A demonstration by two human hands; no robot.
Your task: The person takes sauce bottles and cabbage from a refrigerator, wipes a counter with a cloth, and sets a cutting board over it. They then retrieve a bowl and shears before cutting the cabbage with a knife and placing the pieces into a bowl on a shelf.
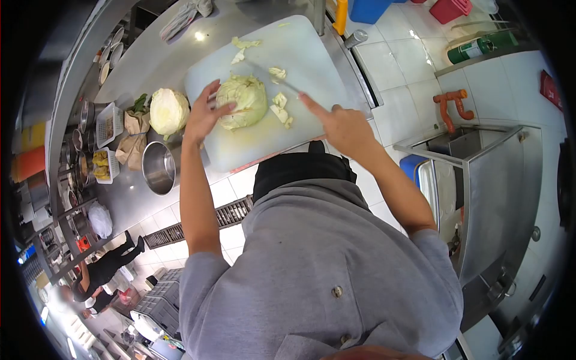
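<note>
On board (312,72), left hand (203,117) touches cabbage (243,101).

one head camera only, with a wide fisheye lens; it looks steeply down over the person's chest onto the near cutting board (270,90) and the floor.

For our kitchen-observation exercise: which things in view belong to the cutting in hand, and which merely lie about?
In use: pale green cabbage half, white plastic cutting board, knife, left hand, right hand.
Lying about: second cabbage half, steel bowl, green bottle.
</note>
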